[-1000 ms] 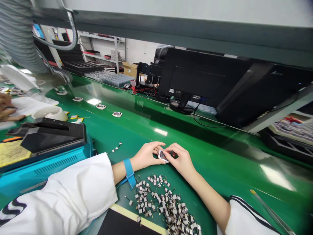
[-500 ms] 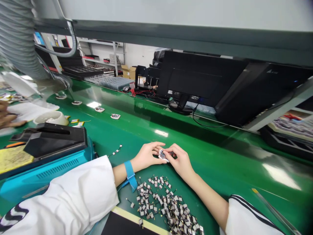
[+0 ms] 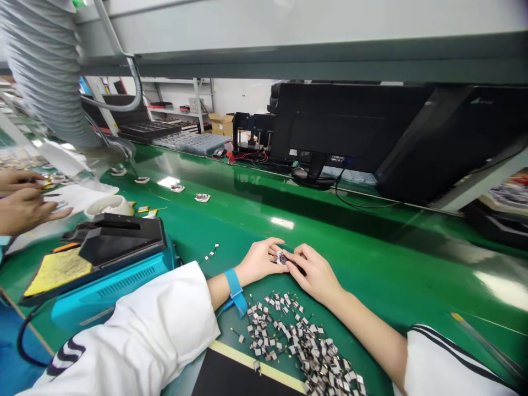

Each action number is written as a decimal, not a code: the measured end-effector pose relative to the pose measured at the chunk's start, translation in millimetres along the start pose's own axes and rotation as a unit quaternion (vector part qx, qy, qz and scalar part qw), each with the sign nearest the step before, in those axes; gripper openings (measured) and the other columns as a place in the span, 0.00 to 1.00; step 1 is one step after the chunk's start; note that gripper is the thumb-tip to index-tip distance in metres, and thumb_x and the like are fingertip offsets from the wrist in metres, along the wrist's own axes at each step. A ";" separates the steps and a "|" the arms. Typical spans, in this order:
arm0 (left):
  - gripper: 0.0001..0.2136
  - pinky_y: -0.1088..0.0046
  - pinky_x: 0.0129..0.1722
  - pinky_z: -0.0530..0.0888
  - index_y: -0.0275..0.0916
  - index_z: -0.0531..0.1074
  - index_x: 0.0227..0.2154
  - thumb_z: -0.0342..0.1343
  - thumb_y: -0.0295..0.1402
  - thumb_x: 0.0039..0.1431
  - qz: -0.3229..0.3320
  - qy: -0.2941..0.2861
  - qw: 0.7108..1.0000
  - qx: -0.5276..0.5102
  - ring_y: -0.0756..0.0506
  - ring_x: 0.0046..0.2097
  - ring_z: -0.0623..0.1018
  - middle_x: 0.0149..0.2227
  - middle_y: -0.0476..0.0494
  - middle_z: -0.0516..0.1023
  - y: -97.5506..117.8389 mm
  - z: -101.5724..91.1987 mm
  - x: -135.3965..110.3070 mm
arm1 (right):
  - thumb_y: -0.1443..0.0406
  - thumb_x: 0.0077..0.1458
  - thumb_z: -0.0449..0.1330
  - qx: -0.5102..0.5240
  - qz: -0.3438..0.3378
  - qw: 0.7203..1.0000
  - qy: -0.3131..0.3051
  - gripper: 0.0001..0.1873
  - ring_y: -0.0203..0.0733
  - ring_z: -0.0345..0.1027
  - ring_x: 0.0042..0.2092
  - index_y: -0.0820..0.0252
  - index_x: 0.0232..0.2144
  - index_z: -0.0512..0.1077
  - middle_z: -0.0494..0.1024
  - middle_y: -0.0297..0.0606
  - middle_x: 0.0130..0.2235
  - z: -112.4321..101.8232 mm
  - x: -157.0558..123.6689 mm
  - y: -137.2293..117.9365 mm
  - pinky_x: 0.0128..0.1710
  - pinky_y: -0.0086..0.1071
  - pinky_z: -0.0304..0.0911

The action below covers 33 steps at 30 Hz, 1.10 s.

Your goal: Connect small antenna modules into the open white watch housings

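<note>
My left hand (image 3: 259, 260) and my right hand (image 3: 314, 273) meet over the green conveyor belt (image 3: 371, 258), both pinched on one small circuit board (image 3: 282, 257) held between the fingertips. A blue wrist strap (image 3: 234, 284) circles my left wrist. Just in front of my hands lies a heap of several small grey and white components (image 3: 297, 341). A short strip of the same parts (image 3: 211, 253) lies to the left of my left hand.
A teal and black machine (image 3: 111, 258) stands at my left. Further small boards (image 3: 202, 197) ride in a row along the belt. A co-worker's hands (image 3: 22, 203) work at far left beside a white tape roll (image 3: 109, 206). A black monitor (image 3: 330, 129) and grey duct (image 3: 45, 71) stand behind.
The view has shifted, so everything sits slightly right and lower. My hands stay pinched on the small board. The co-worker's hands have come further into view at the left.
</note>
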<state>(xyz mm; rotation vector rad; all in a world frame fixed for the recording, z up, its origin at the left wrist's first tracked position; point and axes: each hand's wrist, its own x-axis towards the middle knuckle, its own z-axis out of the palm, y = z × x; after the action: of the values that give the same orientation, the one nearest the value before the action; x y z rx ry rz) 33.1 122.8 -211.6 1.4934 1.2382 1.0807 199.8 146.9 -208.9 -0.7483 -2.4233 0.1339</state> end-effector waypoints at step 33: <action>0.28 0.67 0.42 0.73 0.34 0.63 0.44 0.64 0.27 0.35 -0.015 -0.033 0.999 0.013 0.50 0.36 0.74 0.35 0.44 0.71 5.1 -4.8 -0.3 | 0.67 0.52 0.53 -0.015 -0.002 1.000 -0.003 0.05 0.34 0.62 0.31 0.60 0.30 0.69 0.68 0.34 0.27 5.5 15.2 9.1 0.30 0.26 0.59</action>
<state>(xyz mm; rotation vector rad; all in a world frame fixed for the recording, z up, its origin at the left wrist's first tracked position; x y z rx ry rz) 29.4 122.5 -205.6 1.5137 1.2292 0.9919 191.0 163.2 -208.0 -0.7581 -2.4375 0.0997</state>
